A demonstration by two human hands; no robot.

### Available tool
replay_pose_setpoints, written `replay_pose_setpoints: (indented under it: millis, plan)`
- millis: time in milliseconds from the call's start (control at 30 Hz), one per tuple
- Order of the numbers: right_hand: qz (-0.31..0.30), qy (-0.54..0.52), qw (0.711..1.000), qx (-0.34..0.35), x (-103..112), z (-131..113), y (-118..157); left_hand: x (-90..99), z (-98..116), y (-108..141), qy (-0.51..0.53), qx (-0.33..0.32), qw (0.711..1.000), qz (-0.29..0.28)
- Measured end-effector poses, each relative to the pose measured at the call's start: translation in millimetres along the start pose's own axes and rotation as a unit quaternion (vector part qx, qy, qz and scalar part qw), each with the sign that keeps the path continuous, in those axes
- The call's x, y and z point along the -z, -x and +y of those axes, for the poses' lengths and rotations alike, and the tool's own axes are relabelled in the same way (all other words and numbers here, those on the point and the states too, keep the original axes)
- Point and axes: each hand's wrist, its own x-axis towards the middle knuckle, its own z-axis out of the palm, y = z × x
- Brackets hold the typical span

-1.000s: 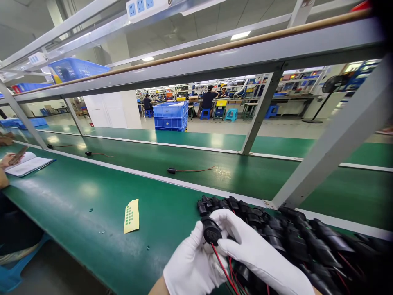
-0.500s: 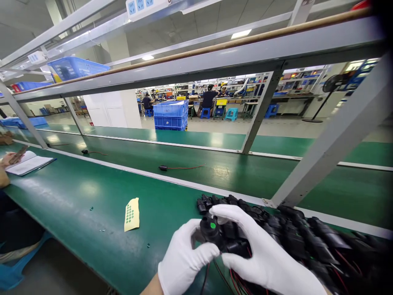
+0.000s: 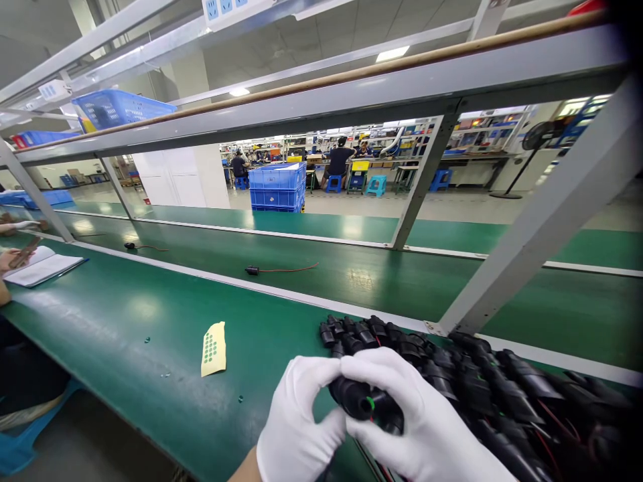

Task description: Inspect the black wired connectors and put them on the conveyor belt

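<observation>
Both hands wear white gloves. Between them is a black cylindrical part [image 3: 354, 399] with a round opening and a green dot sticker [image 3: 370, 404] near its edge. My left hand [image 3: 301, 415] grips it from the left, thumb below and fingers over the top. From the right, my right hand [image 3: 406, 408] closes round it, its fingertips meeting the left ones. Wires hang beneath the hands. Beside and behind my right hand lies a pile of similar black parts [image 3: 472, 381] with red and black wires. A yellow sheet of green dot stickers [image 3: 213, 348] lies to the left.
Small green scraps [image 3: 240, 399] dot the green bench [image 3: 125, 321]. On the belt [image 3: 341, 268] beyond, a black part with a red wire [image 3: 252, 270] lies. A grey metal post [image 3: 532, 214] slants up at right. At far left, another person's hand [image 3: 13, 258] is by an open notebook [image 3: 45, 266].
The black part has turned in my hands, so its round opening now shows and the green dot sits at the side. My fingers have closed further over it. Another gloved hand appears far left.
</observation>
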Motion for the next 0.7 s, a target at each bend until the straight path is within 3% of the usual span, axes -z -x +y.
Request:
replay_pose_setpoints:
  millis: [67,200,333,433,500,567,700]
  plan:
    - [-0.005,-0.059,0.995,-0.087,1,0,-4,-4.2,-5,3,-0.01,0.006,0.999,0.036]
    - [-0.026,-0.201,0.952,-0.23,2,4,-13,-11.4,-6,5,-0.05,0.039,0.996,0.07]
    - [-0.055,-0.258,0.931,-0.254,0,3,-17,-11.1,0,1,-0.036,0.084,0.994,0.059]
    - [-0.079,-0.281,0.925,-0.244,2,5,-15,-9.4,1,-3,0.096,0.15,0.984,0.021]
    - [-0.099,-0.271,0.926,-0.243,3,10,-12,-11.2,-2,-4,0.238,0.194,0.951,-0.024]
    - [-0.12,-0.249,0.93,-0.241,4,17,-8,-16.3,-7,-5,0.381,0.228,0.894,-0.061]
    - [-0.125,-0.202,0.944,-0.228,3,28,-6,-29.5,-16,-3,0.591,0.33,0.729,-0.095]
